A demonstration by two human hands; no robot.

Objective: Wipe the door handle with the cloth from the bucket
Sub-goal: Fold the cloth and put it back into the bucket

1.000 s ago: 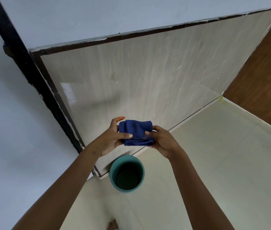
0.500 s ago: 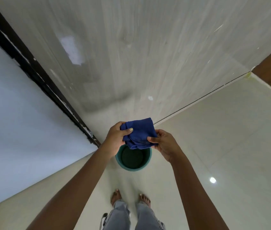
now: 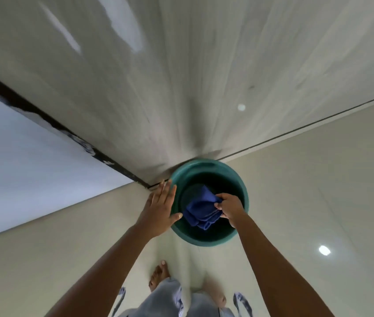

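Observation:
A folded blue cloth (image 3: 201, 208) hangs inside the mouth of the green bucket (image 3: 243, 191), which stands on the floor against the foot of the pale door (image 3: 181, 76). My right hand (image 3: 230, 208) is shut on the cloth's right edge, over the bucket. My left hand (image 3: 159, 207) is flat and open, fingers together, resting at the bucket's left rim with the thumb near the cloth. The door handle is out of view.
A dark door frame (image 3: 51, 124) runs diagonally on the left beside a white wall (image 3: 21, 156). The tiled floor (image 3: 318, 179) spreads to the right. My bare feet (image 3: 158, 274) and grey trouser legs (image 3: 170, 298) are just below the bucket.
The view has tilted down toward the floor. Both hands have lowered the cloth into the bucket's mouth. My left hand has let go of the cloth and moved to the rim.

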